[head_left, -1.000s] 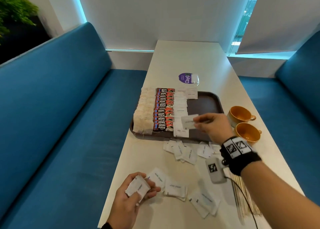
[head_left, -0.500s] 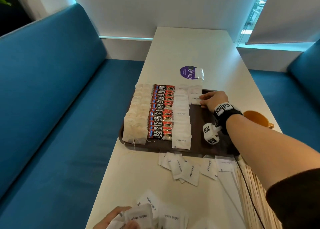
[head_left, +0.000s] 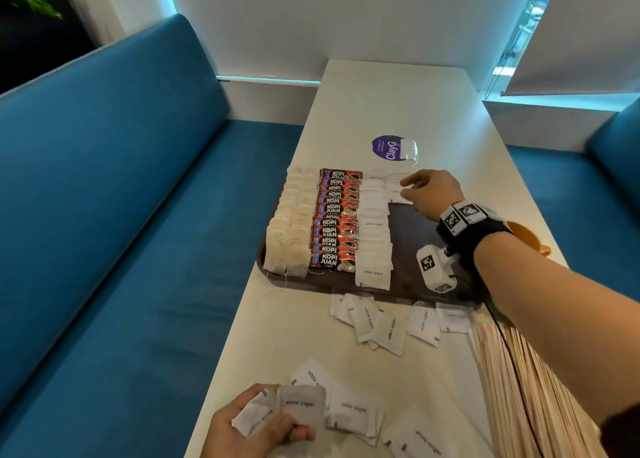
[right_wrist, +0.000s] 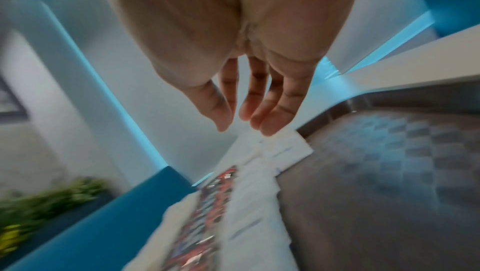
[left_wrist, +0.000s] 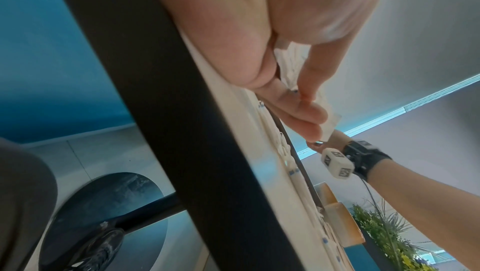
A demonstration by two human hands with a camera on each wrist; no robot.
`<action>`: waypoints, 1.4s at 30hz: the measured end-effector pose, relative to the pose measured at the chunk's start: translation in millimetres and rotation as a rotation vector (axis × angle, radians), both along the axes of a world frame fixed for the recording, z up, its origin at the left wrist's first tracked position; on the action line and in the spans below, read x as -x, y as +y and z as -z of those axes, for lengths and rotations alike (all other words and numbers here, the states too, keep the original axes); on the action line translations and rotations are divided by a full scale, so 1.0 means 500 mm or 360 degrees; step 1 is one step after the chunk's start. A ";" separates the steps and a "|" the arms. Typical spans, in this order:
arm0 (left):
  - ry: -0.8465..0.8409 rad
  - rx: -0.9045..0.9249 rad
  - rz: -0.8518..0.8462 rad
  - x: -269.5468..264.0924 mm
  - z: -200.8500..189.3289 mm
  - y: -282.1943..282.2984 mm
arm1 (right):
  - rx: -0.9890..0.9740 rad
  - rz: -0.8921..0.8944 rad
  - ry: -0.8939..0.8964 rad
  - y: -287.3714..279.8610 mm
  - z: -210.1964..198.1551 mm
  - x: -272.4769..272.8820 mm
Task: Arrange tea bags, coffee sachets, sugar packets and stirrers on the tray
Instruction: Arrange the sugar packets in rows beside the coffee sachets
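Note:
A dark brown tray [head_left: 412,230] holds a row of tea bags [head_left: 289,229], a row of red coffee sachets [head_left: 336,220] and a row of white sugar packets [head_left: 374,229]. My right hand [head_left: 408,189] reaches over the tray's far end, fingers straight, tips on a sugar packet [head_left: 398,194] that starts a second row; the right wrist view shows the fingertips [right_wrist: 267,129] on that packet [right_wrist: 288,148]. Near the table's front edge my left hand [head_left: 277,423] grips a few sugar packets [head_left: 301,407], pinched between thumb and fingers [left_wrist: 311,117] in the left wrist view. Wooden stirrers [head_left: 519,388] lie at right.
Loose sugar packets [head_left: 381,322] lie on the white table [head_left: 398,104] in front of the tray, more by my left hand [head_left: 353,411]. An orange cup [head_left: 530,236] shows behind my right wrist. A purple sticker [head_left: 389,147] lies beyond the tray. Blue benches [head_left: 121,215] flank the table.
My right hand carried a sugar packet from the tray's near edge to its far end and laid it down there; the fingers now lie straight on it. The left hand stayed holding packets.

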State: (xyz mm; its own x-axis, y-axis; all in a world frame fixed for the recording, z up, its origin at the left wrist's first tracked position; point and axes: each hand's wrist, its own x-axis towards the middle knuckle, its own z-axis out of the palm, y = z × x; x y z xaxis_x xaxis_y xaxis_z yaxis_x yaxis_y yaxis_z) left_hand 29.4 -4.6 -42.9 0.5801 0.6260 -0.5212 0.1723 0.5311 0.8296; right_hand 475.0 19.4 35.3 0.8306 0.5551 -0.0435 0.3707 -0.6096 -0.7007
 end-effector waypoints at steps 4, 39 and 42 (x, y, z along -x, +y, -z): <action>-0.0205 -0.0130 -0.0080 0.001 0.002 -0.005 | -0.0213 -0.0385 0.0206 -0.078 -0.057 0.185; -0.0381 -0.0078 0.0010 0.012 0.001 -0.019 | -0.0466 -0.0370 0.1015 -0.328 0.078 0.620; -0.0399 -0.0063 0.0053 0.017 -0.001 -0.019 | -0.0534 -0.0269 0.1010 -0.329 0.082 0.617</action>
